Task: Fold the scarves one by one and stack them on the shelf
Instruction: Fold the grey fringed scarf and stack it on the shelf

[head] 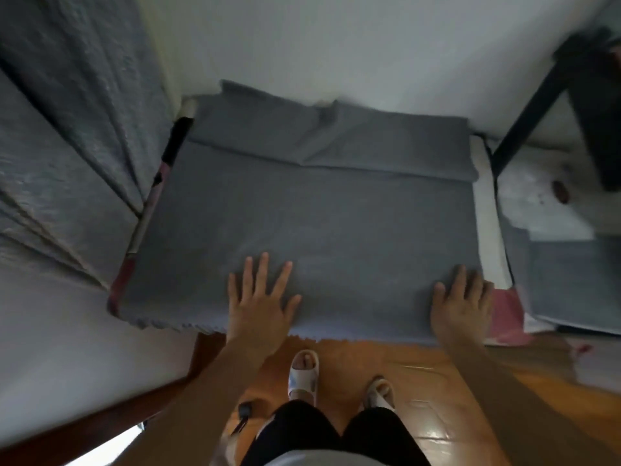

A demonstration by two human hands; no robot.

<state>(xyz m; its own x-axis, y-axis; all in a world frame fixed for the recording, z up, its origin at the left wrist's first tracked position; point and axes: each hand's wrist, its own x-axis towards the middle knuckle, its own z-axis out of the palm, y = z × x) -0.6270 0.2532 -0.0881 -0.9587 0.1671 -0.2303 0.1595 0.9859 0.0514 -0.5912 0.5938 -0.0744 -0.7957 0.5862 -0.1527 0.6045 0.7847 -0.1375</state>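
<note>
Head view: grey scarf (312, 213) spread flat over the bench (489, 210), far edge doubled back, near scalloped edge overhanging. Left hand (260, 297) and right hand (462, 304) lie flat with fingers splayed, pressing the cloth near its front edge, gripping nothing. Risk: uneven pressing may drag the scarf off the bench or skew the fold.

This looks like a room in a home. Grey curtains (64, 136) hang in folds at nine to ten o'clock against a plain white wall (336, 38). A glossy orange wooden floor (437, 398) lies at six o'clock, where the person stands in white house slippers (303, 375). A black-framed stand (524, 119) sits at two o'clock.
</note>
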